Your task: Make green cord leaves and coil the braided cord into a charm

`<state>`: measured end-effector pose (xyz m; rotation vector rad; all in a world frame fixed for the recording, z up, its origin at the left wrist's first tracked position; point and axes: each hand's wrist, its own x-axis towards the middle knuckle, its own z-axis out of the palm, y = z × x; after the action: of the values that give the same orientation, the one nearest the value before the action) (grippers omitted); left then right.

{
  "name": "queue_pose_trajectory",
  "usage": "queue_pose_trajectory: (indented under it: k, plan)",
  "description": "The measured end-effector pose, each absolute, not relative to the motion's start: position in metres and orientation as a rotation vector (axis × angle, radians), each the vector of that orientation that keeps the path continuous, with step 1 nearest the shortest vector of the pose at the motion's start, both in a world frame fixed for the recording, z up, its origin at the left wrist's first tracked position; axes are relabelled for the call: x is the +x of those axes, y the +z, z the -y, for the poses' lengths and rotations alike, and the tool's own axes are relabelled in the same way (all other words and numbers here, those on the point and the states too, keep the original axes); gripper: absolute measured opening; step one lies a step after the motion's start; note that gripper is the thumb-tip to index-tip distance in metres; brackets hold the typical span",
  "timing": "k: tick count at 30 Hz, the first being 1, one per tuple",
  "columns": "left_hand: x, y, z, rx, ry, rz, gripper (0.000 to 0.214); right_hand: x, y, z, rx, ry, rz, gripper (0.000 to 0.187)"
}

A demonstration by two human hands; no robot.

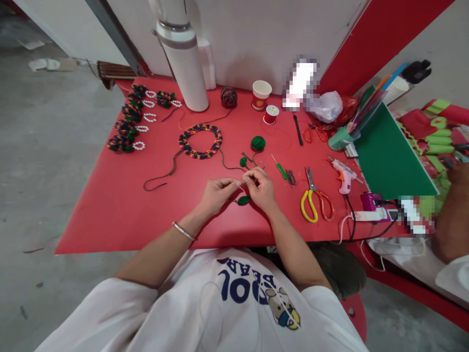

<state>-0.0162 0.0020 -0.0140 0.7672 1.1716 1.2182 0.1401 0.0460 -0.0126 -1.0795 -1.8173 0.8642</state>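
My left hand (pixel 219 194) and my right hand (pixel 261 186) meet over the front middle of the table. Thumb and fingertips of both are closed in a pinch on what looks like a thin strand of yarn; the fingers hide most of it. A small green crocheted leaf (pixel 243 200) hangs or lies just beneath them. Beyond the fingertips are a second green leaf (pixel 243 162) with yarn tails and a green yarn ball (pixel 258 143). Behind my left hand lies a multicoloured crocheted ring (pixel 200 142), its loose yarn ends trailing across the table.
On the red table (pixel 120 210), right, are a green-handled crochet hook (pixel 282 170), scissors (pixel 311 193) and a glue gun (pixel 345 177). Beaded crocheted bands (pixel 126 115) line the left. A white flask (pixel 185 63) and paper cup (pixel 261 95) stand behind. Another person's arm (pixel 452 215) shows far right.
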Motion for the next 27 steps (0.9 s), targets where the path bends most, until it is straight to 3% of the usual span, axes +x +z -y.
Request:
queue_pose_trajectory:
  k: [12,19,27]
  plan:
    - [-0.0143,-0.0114,-0.0012,0.726,1.284,-1.162,0.037,0.1406,-0.0098,-0.0434,-0.970,0.950,1.753,0.023]
    - [-0.0182,-0.0146,-0.0014,0.585,1.249,-1.084,0.043,0.1395,-0.0153,-0.0453,-0.947,0.989,1.767,0.013]
    - [-0.0162,-0.0072,0.0001,0.861,1.368,-1.318,0.036,0.1407,-0.0114,-0.0428,-1.010,0.916,1.879,0.026]
